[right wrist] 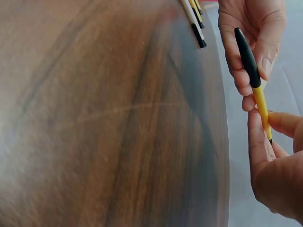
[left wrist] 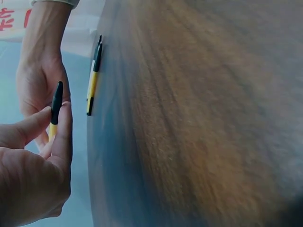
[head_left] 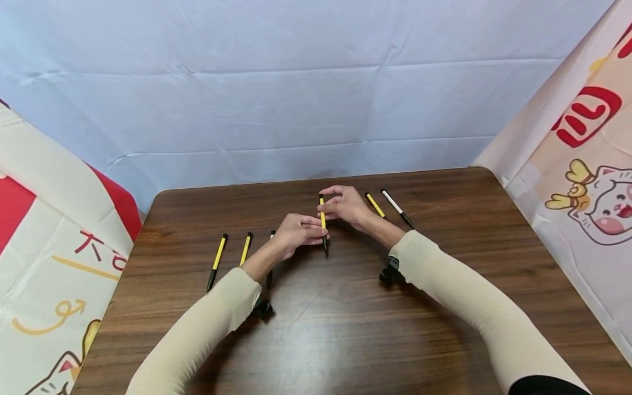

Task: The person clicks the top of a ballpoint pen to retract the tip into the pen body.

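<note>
Above the table, both hands hold one pen (head_left: pixel 323 218) with a yellow barrel and a black lower part. My left hand (head_left: pixel 296 234) pinches it by the lower part between thumb and fingers, as the left wrist view shows at the pen's black grip (left wrist: pixel 56 103). Near the upper end, my right hand (head_left: pixel 346 206) pinches the yellow barrel; in the right wrist view, that thumb and fingers (right wrist: pixel 259 142) lie around it. The pen points its black tip down toward the table's near side in the head view.
On the brown wooden table (head_left: pixel 336 329), two yellow-and-black pens (head_left: pixel 218 260) (head_left: pixel 246 248) and a partly hidden pen (head_left: pixel 269 278) lie left. A yellow pen (head_left: pixel 375 205) and a white-and-black pen (head_left: pixel 397 208) lie right. A pale cloth (head_left: pixel 306 99) hangs behind.
</note>
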The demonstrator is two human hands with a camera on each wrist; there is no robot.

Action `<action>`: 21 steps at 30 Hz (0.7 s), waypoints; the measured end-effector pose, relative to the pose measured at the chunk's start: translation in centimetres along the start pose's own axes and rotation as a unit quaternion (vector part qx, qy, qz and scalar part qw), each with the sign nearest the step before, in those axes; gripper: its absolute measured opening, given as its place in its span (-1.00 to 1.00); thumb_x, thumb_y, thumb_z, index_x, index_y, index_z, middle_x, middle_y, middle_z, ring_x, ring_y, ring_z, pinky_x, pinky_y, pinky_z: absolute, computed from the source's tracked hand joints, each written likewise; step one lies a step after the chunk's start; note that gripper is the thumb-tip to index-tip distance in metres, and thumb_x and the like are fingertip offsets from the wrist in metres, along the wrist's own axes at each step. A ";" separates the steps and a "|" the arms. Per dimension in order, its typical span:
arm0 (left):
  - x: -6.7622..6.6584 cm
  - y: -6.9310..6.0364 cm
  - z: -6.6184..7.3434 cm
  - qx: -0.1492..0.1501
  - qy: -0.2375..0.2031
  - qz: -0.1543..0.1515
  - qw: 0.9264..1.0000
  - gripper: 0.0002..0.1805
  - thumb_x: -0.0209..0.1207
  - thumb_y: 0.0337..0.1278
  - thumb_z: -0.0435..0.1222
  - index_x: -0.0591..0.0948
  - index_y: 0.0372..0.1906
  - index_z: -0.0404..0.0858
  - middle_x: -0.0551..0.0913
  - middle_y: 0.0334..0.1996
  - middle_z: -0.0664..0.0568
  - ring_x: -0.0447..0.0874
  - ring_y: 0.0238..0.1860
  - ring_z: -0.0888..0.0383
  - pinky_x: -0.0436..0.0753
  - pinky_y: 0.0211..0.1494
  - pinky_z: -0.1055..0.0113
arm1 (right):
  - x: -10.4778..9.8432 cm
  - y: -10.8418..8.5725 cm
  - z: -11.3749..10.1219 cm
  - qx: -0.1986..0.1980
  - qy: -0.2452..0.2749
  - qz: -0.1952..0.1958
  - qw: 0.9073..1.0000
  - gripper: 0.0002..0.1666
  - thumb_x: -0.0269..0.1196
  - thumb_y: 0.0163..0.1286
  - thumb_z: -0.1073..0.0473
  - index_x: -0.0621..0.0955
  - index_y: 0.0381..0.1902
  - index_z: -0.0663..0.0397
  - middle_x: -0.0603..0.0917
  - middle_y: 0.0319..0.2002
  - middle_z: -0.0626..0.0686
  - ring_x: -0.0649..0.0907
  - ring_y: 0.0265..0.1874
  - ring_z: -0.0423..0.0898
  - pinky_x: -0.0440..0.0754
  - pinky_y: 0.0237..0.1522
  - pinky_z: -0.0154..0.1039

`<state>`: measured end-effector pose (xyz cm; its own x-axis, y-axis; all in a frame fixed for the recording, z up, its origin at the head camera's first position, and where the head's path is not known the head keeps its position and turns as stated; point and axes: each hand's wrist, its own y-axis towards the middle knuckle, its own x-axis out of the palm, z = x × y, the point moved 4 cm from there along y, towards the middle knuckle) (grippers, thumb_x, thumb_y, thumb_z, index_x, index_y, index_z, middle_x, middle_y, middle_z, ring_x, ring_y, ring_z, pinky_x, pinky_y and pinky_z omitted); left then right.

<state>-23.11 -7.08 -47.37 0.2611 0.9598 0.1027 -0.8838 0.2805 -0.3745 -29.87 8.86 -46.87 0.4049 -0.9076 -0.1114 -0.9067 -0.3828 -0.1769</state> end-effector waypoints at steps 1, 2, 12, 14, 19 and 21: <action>-0.1 -0.2 -0.1 0.000 0.002 -0.001 1.000 -0.62 0.28 0.39 -0.55 0.58 0.22 -0.64 0.82 -0.15 -0.26 0.87 -0.13 0.03 0.83 0.02 0.18 | 0.2 -0.1 0.0 0.000 -0.001 -0.001 1.000 -0.38 0.38 0.45 0.41 0.50 0.41 0.34 0.80 -0.12 0.33 0.84 -0.23 0.03 0.82 -0.01 0.01; -0.2 -0.3 -0.2 0.000 0.004 -0.001 1.000 -0.63 0.28 0.39 -0.55 0.58 0.22 -0.64 0.83 -0.16 -0.24 0.87 -0.13 0.04 0.83 0.02 0.18 | 0.4 -0.1 0.0 0.001 -0.003 -0.002 1.000 -0.39 0.39 0.44 0.41 0.51 0.41 0.34 0.81 -0.13 0.31 0.84 -0.25 0.01 0.83 -0.02 0.00; -1.2 -2.1 -0.6 0.006 0.027 -0.006 1.000 -0.62 0.29 0.38 -0.55 0.58 0.21 -0.65 0.82 -0.14 -0.24 0.87 -0.14 0.04 0.83 0.00 0.21 | 2.0 -0.8 0.1 -0.006 0.000 -0.014 1.000 -0.39 0.40 0.43 0.41 0.51 0.39 0.37 0.80 -0.13 0.35 0.84 -0.26 -0.01 0.83 -0.03 0.01; -1.4 -2.4 -0.8 0.006 0.029 -0.006 1.000 -0.62 0.29 0.37 -0.56 0.58 0.20 -0.65 0.82 -0.17 -0.22 0.88 -0.15 0.04 0.83 -0.02 0.22 | 2.3 -0.9 0.1 -0.004 0.004 -0.019 1.000 -0.38 0.39 0.43 0.42 0.50 0.40 0.38 0.80 -0.12 0.37 0.84 -0.25 -0.01 0.83 -0.03 0.00; -1.9 -2.9 -1.3 0.002 0.035 -0.007 0.999 -0.65 0.30 0.34 -0.58 0.61 0.17 -0.65 0.83 -0.20 -0.21 0.88 -0.19 0.07 0.84 -0.05 0.24 | 3.1 -1.2 0.3 0.004 0.018 -0.032 0.999 -0.37 0.36 0.43 0.47 0.48 0.41 0.40 0.79 -0.11 0.40 0.84 -0.24 -0.01 0.84 -0.06 -0.06; -2.1 -3.0 -1.4 0.001 0.040 -0.010 0.999 -0.66 0.30 0.34 -0.58 0.62 0.15 -0.64 0.83 -0.21 -0.19 0.87 -0.20 0.08 0.84 -0.05 0.24 | 3.4 -1.3 0.4 0.008 0.023 -0.035 0.999 -0.37 0.36 0.42 0.49 0.48 0.41 0.39 0.79 -0.12 0.39 0.84 -0.25 -0.02 0.84 -0.08 -0.09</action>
<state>-20.43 -9.95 -47.76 0.3080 0.9507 0.0358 -0.8794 0.2989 -0.3706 -27.27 6.38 -47.38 0.4609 -0.8859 -0.0523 -0.8743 -0.4432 -0.1979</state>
